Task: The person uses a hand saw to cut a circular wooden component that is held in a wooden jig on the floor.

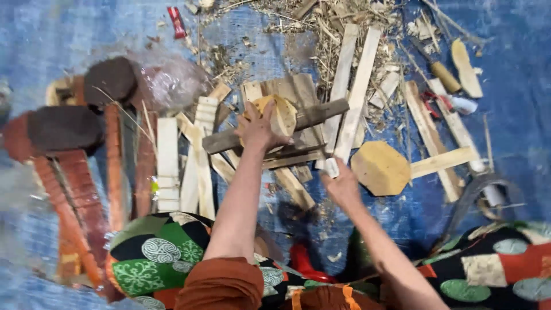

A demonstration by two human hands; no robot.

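A person sits on the floor over a blue tarp (505, 74) strewn with wood scraps, both bare arms stretched forward from rust-orange sleeves. The left hand (256, 127) reaches farthest, arm nearly straight, fingers closed around a pale disc (280, 113) of wood held on edge above the pile; its flat yellowish face tilts toward the right and slightly up, and its outline is rounded with a cut rim. The disc rests against a grey plank (310, 117) whose long axis runs from lower left to upper right across other slats. The right hand (341, 185) sits nearer the body, wrist bent, fingers pinched on a small white block (332, 167) that stands roughly upright just below the plank pile. Just to the right of that hand lies a flat octagon (380, 167) of tan wood on the tarp, touching a pale slat (443, 161) that points right. Long light slats (359, 86) fan upward toward straw and shavings. To the left stand reddish bricks (80, 189) and dark rounded stones (64, 127). A wooden-handled tool (445, 76) lies at the upper right. Patterned green, black and red cloth (158, 252) covers the person's knees at the bottom.
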